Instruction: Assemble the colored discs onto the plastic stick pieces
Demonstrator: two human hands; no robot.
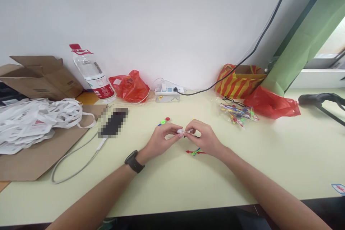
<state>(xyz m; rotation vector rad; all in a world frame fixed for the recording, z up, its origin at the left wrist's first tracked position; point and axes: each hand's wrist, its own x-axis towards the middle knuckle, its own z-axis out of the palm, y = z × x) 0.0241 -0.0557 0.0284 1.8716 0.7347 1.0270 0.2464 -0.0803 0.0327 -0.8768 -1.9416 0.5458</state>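
L hand (161, 139) & R hand (205, 138) fingertips together, both grips pinched

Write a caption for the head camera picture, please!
Both hands, left hand and right hand, pinch a small white piece above a pale table.

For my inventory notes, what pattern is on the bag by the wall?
Red and yellow diagonal stripes on the bag, clearest in the head view.

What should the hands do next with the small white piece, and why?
Probably keep the pinch and lower the small white piece toward the table: both the left hand and the right hand grip it between fingertips, and coloured bits lie just below.
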